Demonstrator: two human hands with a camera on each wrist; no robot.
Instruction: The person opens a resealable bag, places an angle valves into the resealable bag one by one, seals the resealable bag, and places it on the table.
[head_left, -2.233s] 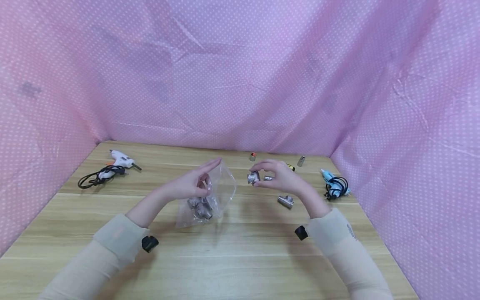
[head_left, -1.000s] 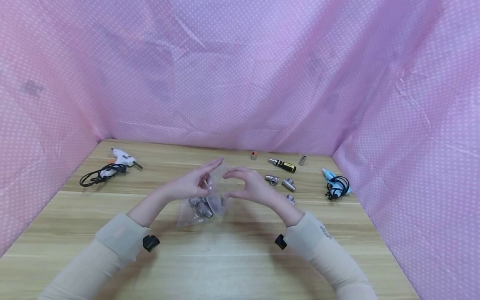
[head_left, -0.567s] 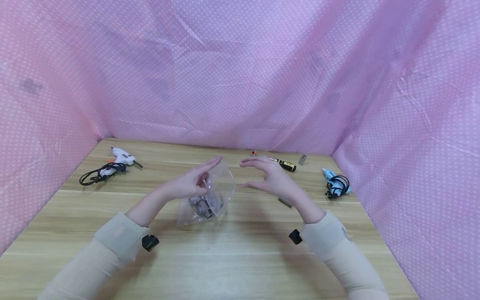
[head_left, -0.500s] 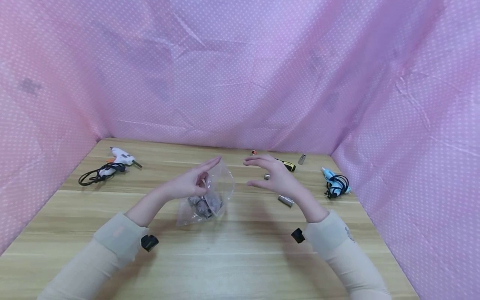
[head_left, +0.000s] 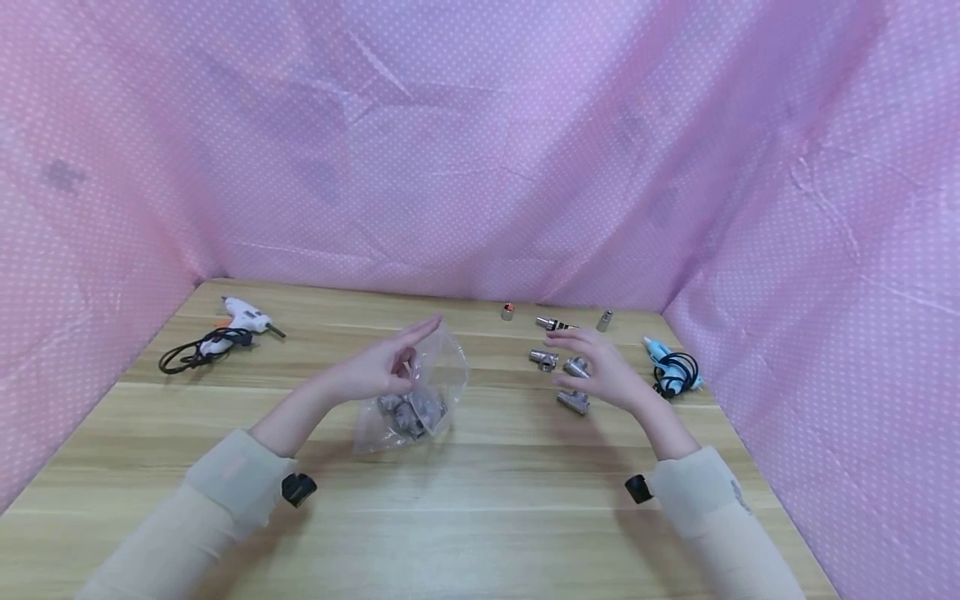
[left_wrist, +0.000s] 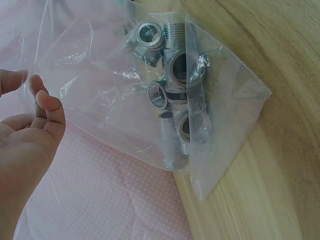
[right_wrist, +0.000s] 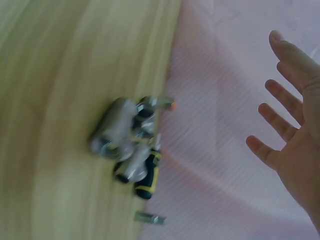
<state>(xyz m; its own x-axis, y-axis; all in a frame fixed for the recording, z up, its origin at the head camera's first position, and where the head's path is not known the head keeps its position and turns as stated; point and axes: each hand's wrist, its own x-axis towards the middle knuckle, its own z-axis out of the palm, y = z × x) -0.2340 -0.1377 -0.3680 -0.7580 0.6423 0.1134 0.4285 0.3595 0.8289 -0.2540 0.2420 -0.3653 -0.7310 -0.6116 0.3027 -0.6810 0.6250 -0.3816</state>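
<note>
Tabletop [head_left: 450,533], bag [head_left: 431,396] in left grip [head_left: 377,367]

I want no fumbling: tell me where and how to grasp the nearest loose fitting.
Probably best: pinch the nearest loose fitting across its barrel's left part, from above and the near side. The barrel lies roughly left to right, its stub points away toward another fitting, and its near side looks unobstructed.
</note>
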